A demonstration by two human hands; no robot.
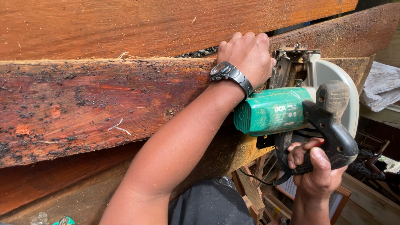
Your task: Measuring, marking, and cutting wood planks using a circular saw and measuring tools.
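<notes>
My right hand (316,171) grips the black handle of a green circular saw (273,110), index finger curled at the red trigger. Its pale blade guard (333,75) and metal base sit against a thick reddish wooden plank (83,100). My left hand (248,56), with a black wristwatch (229,73) on the wrist, rests with fingers curled over the plank's upper edge, just left of the saw's base. The blade itself is hidden behind the guard and motor.
Another broad plank (146,25) lies beyond the first, and a darker one (350,33) runs to the upper right. Sawdust coats the wood below the saw. Wooden frames (350,200) and crumpled grey sheeting (381,85) are at the right.
</notes>
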